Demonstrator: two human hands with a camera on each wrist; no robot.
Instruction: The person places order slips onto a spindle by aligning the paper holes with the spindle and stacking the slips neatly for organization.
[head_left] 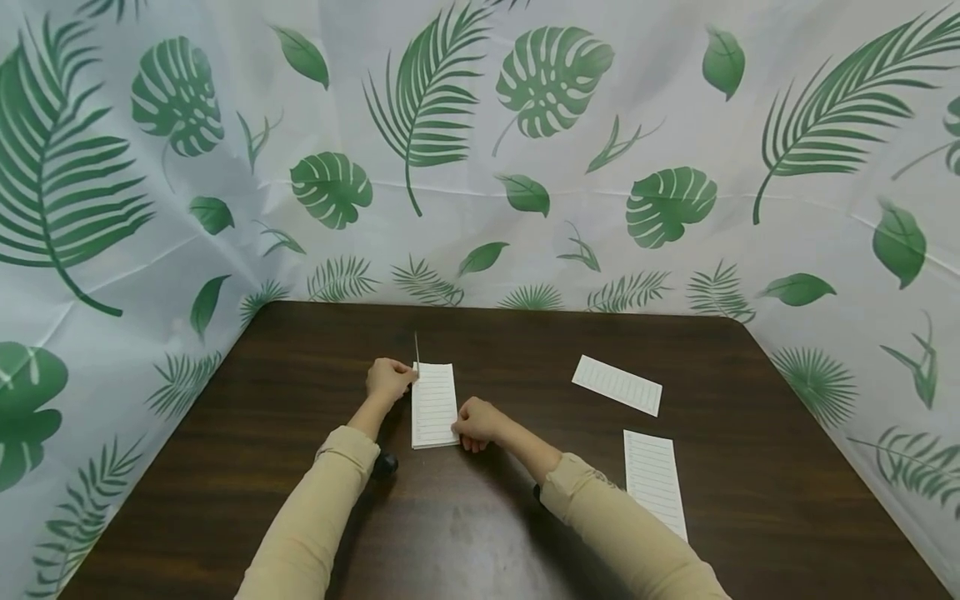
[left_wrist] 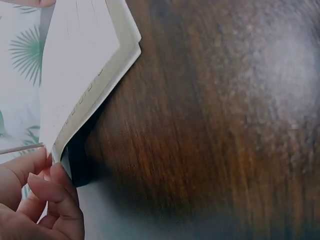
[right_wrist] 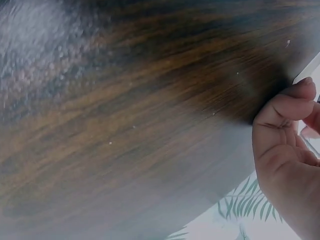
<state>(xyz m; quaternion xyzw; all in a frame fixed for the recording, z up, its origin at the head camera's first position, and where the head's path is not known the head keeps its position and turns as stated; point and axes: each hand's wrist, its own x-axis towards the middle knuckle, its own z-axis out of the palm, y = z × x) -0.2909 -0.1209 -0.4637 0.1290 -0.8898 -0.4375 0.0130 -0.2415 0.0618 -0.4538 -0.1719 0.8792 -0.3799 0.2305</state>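
Note:
A small stack of white lined paper sheets (head_left: pixel 435 408) lies upright on the dark wooden table, between both hands. My left hand (head_left: pixel 388 379) pinches its upper left edge with thumb and fingers; in the left wrist view the sheets (left_wrist: pixel 80 60) fan slightly apart at a corner. A thin, slender strip (head_left: pixel 417 352) stands up beside the left fingertips; its kind is unclear. At the lower right edge of the stack, my right hand (head_left: pixel 480 422) grips the paper between thumb and curled fingers. In the right wrist view only a sliver of paper shows beyond the right hand (right_wrist: pixel 285 135).
Two more lined sheets lie to the right: one tilted sheet (head_left: pixel 617 386) farther back, and another sheet (head_left: pixel 654 479) nearer, partly behind the right sleeve. A dark rounded object (head_left: pixel 385 465) shows beside the left wrist. A leaf-printed curtain (head_left: pixel 450 233) hangs behind the table (head_left: pixel 517 342).

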